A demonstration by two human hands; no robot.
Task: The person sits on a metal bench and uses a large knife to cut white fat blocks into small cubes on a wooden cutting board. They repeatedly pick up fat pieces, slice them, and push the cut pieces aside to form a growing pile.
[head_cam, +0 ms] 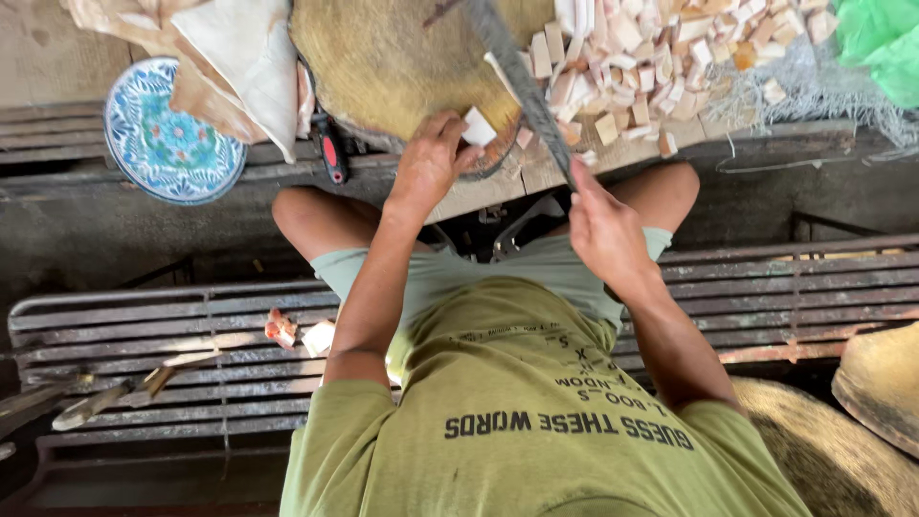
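My left hand [428, 168] pinches a small pale wooden block [478, 127] at the near edge of a round, worn chopping stump [383, 57]. In my right hand [601, 230] is the handle of a long dark blade [517, 72], gripped with closed fingers. The blade slants up across the stump's right side, just right of the block. A heap of several cut pale wood pieces [651, 53] lies to the right of the blade on a board. My knees and green shirt fill the lower middle of the view.
A blue patterned plate [168, 129] and crumpled cloth [235, 57] lie at upper left, with a red-handled tool [331, 153] beside the stump. I sit on a slatted metal bench [144, 335] with wood scraps [299, 333] and tools [105, 397] on it. A green bag [885, 43] is at upper right.
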